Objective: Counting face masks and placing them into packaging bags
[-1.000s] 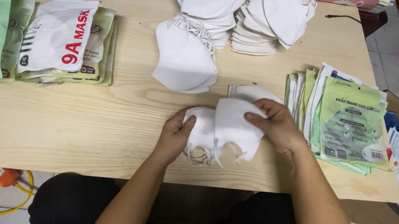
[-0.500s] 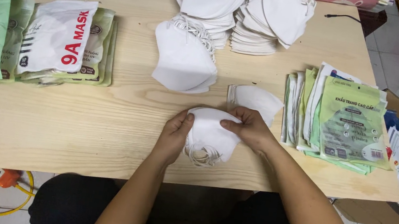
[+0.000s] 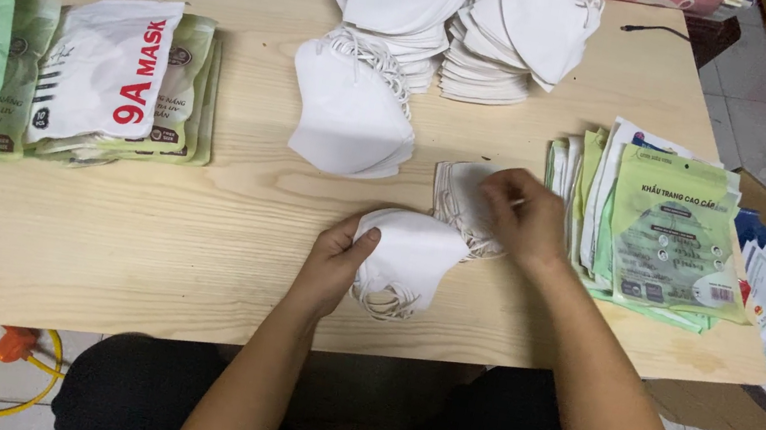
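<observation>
Left hand (image 3: 332, 263) pinches a folded white mask (image 3: 407, 254) flat on the wooden tabletop (image 3: 200, 218) while right hand (image 3: 522, 216) pinches another mask (image 3: 463, 197) beside it; stacking neatly likely needs edges aligned and ear loops tucked

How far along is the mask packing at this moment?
Done: filled packets are piled at the table's left. In hand: the left hand holds a small stack of folded white masks flat on the table, while the right hand reaches onto another mask beside it. Left: tall piles of loose masks at the back and empty green pouches at the right.
</observation>
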